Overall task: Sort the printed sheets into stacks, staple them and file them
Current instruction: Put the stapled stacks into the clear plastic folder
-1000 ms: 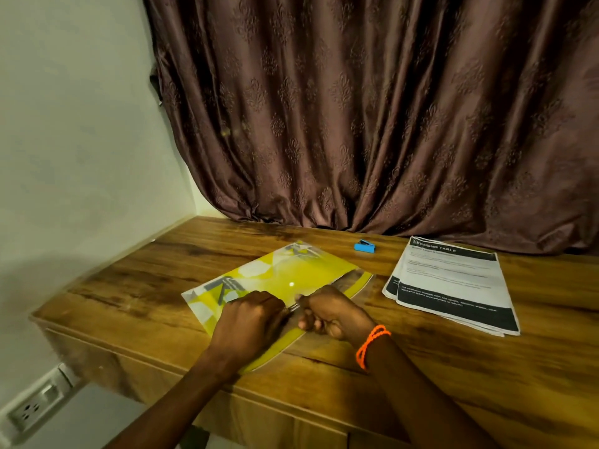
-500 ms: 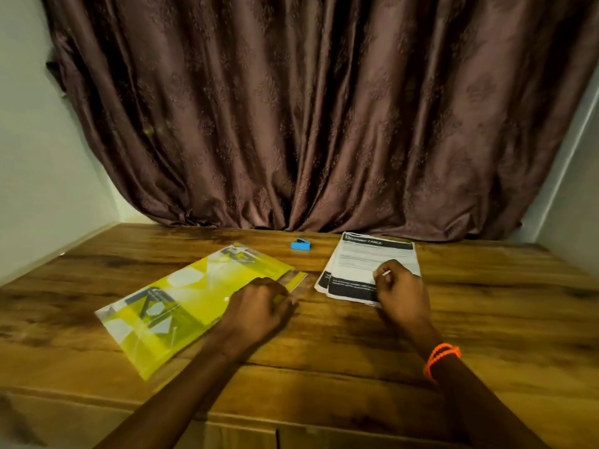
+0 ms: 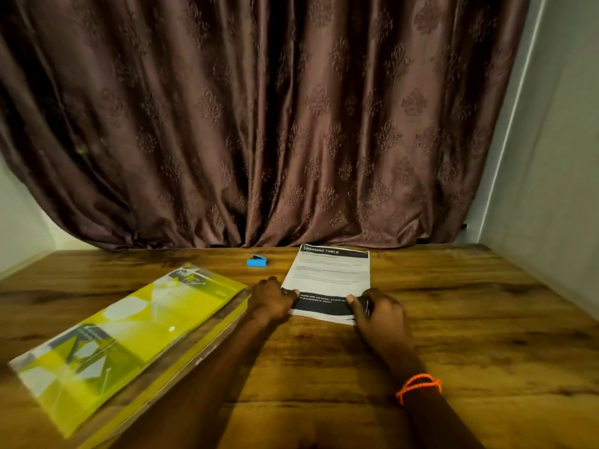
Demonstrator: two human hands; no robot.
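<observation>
at the centre of the frame a stack of printed sheets (image 3: pixel 329 280) lies on the wooden table (image 3: pixel 470 319), and both hands grip its near edge: the left hand (image 3: pixel 270 299) pinches the lower left corner, the right hand (image 3: pixel 377 314) curls over the lower right corner. a clear file folder with yellow sheets (image 3: pixel 129 335) lies at lower left, and a small blue stapler (image 3: pixel 257 261) sits just above and left of the stack, near the brown curtain (image 3: pixel 259 124).

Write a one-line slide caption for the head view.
Both hands, left hand and right hand, grip the printed sheets on the wooden table, between yellow folder and blue stapler.
</observation>
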